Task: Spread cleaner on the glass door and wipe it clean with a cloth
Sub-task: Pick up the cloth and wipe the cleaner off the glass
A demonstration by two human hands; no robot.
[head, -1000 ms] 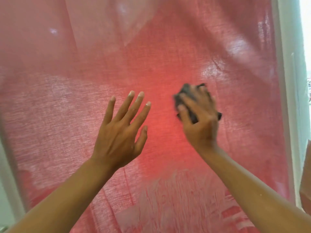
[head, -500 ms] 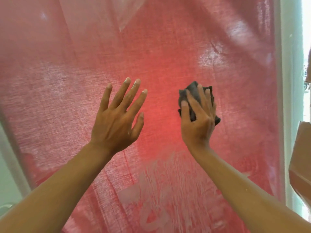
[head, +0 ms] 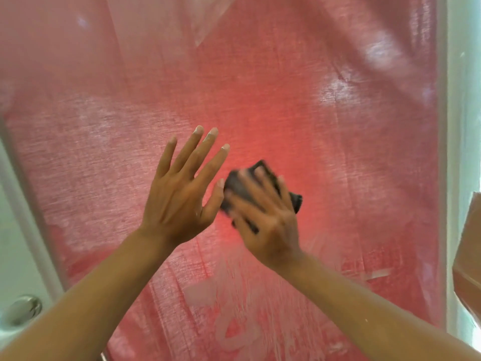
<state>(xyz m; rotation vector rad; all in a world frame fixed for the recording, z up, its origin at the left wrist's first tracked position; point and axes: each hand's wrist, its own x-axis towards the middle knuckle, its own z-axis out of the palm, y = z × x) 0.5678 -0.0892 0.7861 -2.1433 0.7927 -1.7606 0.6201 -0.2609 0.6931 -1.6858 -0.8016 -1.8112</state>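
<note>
Hands wiping cleaner off glass door [head: 338, 126]

Right hand [head: 268, 225] is pressing dark cloth [head: 244, 186] mid-frame, fingers spread; left hand [head: 179, 201] is resting open. Overlapping strokes would likely prevent streaks.

Both forearms are bare with no sleeves, and pale residue dusts the left hand's fingers [head: 208, 138].

Left hand [head: 182, 194] splayed flat — right hand [head: 268, 220] blurred, fingers spread.
</note>
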